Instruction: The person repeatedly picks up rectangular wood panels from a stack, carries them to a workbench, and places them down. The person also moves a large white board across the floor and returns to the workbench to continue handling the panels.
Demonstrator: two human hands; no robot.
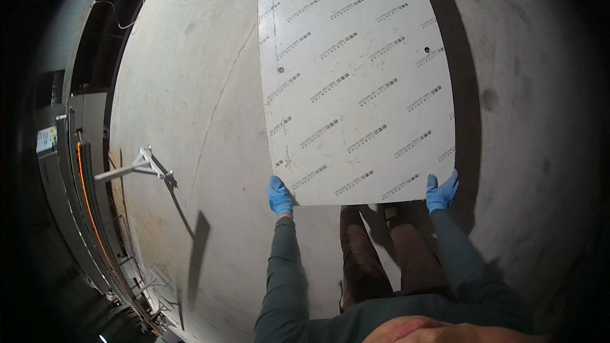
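A large white panel (pixel 356 108) with rows of dark slanted print stretches away from me and out past the top of the view. My left hand (pixel 280 197), in a blue glove, is closed round its near left corner. At the near right corner my right hand (pixel 441 192), gloved in blue too, grips the edge with its thumb on top. The fingers under the panel are hidden. Two small holes pierce the sheet, one near each long side. A dark shadow runs along its right side, and the near edge hides part of my legs.
Concrete floor (pixel 210 89) lies on both sides, with a thin crack on the left. A grey metal stand arm (pixel 136 168) juts out at the left from a long machine (pixel 76 203) with an orange strip. Dark shelving (pixel 105 44) lines the upper left, with a loose cable.
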